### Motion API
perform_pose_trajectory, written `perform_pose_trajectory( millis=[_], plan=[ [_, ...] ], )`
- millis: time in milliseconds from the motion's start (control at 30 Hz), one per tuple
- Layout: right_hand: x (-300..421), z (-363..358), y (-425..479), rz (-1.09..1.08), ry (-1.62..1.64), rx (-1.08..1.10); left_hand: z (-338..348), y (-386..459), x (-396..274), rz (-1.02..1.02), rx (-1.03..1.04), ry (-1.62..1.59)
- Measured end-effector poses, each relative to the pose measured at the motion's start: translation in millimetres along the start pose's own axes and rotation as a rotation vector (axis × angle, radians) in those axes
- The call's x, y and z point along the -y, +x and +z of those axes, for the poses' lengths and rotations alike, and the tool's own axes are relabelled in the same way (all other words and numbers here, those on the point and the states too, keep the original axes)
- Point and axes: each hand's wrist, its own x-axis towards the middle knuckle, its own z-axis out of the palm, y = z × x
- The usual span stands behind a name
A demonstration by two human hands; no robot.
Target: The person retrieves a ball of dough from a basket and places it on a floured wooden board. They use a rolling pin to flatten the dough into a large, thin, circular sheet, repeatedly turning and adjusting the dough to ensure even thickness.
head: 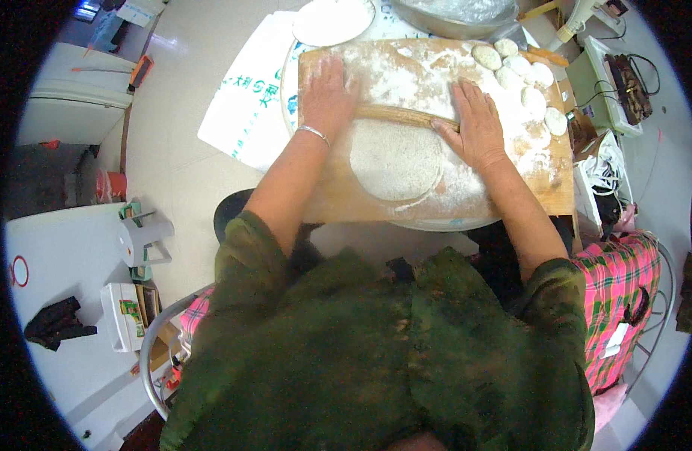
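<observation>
A wooden rolling pin (405, 115) lies crosswise over the far part of a flattened round of pale, speckled dough (397, 163). My left hand (330, 96), slightly blurred and with a bracelet at its wrist, covers the pin's left end with fingers stretched forward. At the other end, my right hand (476, 127) holds the pin under its palm, the thumb lying along the near side. Both pin ends are hidden by the hands. Beneath is a wooden board (329, 194) dusted with white flour (405, 79). Several small dough pieces (533, 101) sit at its far right.
Beyond the board stand a white plate (333, 21) and a metal basin (464, 25) with clear plastic over it. A printed white sheet (238, 121) hangs out at the left. Close by my right arm is a chair with plaid cloth (616, 304); a grey stool (140, 239) stands left.
</observation>
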Motion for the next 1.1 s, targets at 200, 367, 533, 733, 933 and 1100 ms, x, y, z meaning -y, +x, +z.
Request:
perform_pose_trajectory(
  millis=[200, 367, 533, 733, 933, 1100],
  plan=[
    [43, -47, -89, -0.029, 0.287, 0.396, -31, -125, -2, 0.169, 0.076, 0.023],
    [20, -25, -38, -0.051, -0.055, 0.108, -11, -42, 0, 0.128, -0.094, -0.026],
    [8, 4, -13, -0.008, 0.025, 0.062, -19, -29, 5, 0.093, 0.009, -0.014],
    [48, -36, -104, -0.066, 0.180, 0.284, -23, -134, 4, 0.143, -0.006, 0.054],
    [16, 0, 9, -0.006, -0.035, 0.026, -4, -16, 19, -0.032, -0.111, 0.076],
    [43, -37, -91, -0.071, 0.257, 0.414, -37, -111, 1, 0.048, 0.020, 0.014]
  ],
)
